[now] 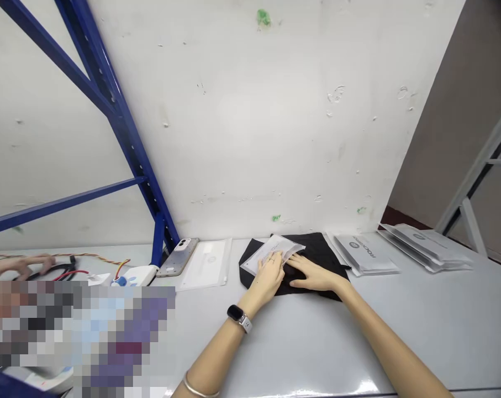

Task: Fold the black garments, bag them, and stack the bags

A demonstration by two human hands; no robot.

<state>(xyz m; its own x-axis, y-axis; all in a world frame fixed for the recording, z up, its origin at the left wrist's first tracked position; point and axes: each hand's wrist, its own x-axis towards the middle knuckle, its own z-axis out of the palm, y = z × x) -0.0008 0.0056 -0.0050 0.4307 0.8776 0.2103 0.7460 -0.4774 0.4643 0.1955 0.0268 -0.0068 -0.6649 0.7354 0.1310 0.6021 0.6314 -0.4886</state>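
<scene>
While the left hand point(269, 275) rests on a translucent packet point(285, 243) with its fingers gently bent, I cannot tell whether that grip pinches the packet or only presses it. The packet lies slantwise on a black cloth point(320, 251), toward the cloth's 10 o'clock side. Palm down on the same cloth, the right hand point(316, 275) has its grip spread, thumb well apart, nothing visibly held; its fingertips point to 10 o'clock and come up to the packet's 4 o'clock edge. A wristband point(239, 318) with a dark screen sits on the left wrist, and a bangle point(198, 391) rounds that forearm.

From the black cloth, a clear zip bag point(206, 262) lies at 9 o'clock on the pale table point(300, 342), with a phone point(178, 260) just beyond it. At 3 o'clock is a pouch stack point(364, 254) with grey lettering that begins "ROCK", and farther along that line lies a 2nd stack point(430, 247). Far out at 9 o'clock, another person's hand point(35, 265) is beside cables point(62, 271); a pixelated patch hides what is below. At 10 to 11 o'clock, a blue metal frame point(121, 127) climbs before a white wall point(250, 143).
</scene>
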